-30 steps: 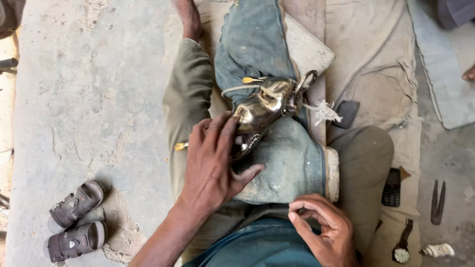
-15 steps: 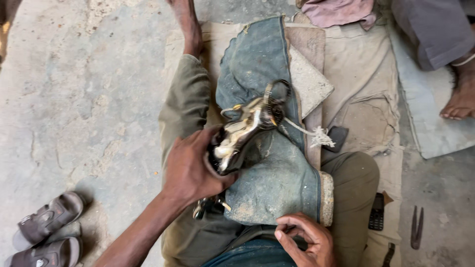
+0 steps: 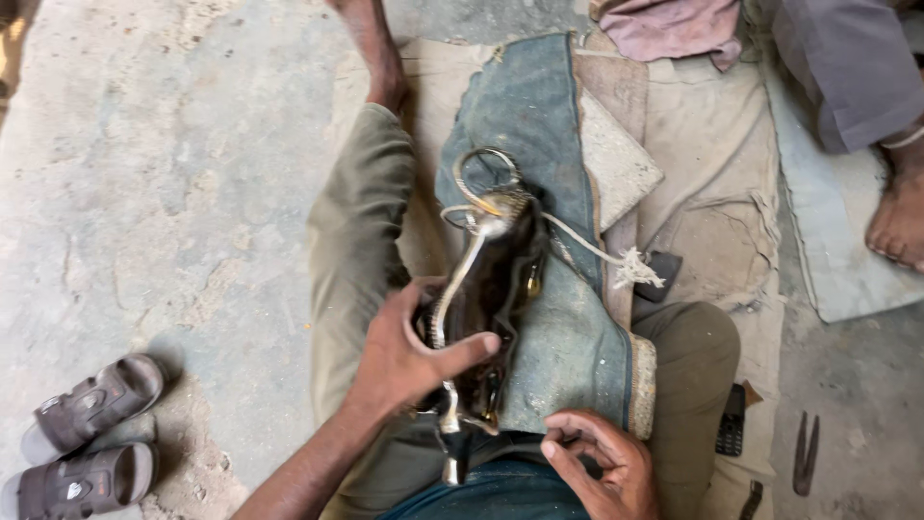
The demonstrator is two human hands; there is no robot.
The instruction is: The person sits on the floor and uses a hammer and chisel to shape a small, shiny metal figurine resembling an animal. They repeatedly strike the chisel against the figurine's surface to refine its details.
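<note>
- My left hand [image 3: 409,358] is wrapped around a dark brown leather shoe upper [image 3: 491,299], thumb across its front, fingers behind it; the grasp is firm.
- The shoe upper rests on my lap, on a folded denim cloth [image 3: 558,337] that covers my right thigh and runs forward over a wooden board [image 3: 602,96].
- A metal tool [image 3: 452,453] pokes out below my left hand, its end pointing toward my waist.
- My right hand [image 3: 602,462] sits low by my waist, fingers curled in tight; whether something small is pinched there I cannot tell.
- A pale cord [image 3: 587,246] trails from the top of the upper to the right and ends in a frayed knot at the cloth's edge.
- To my left the concrete floor [image 3: 173,193] lies open; only a pair of grey sandals [image 3: 82,433] sits near the lower corner.
- To my right it is tighter: a black phone [image 3: 730,421] just beside my knee, dark pliers [image 3: 804,453] further out, and another person's bare foot [image 3: 900,212] at the mat's far edge.
</note>
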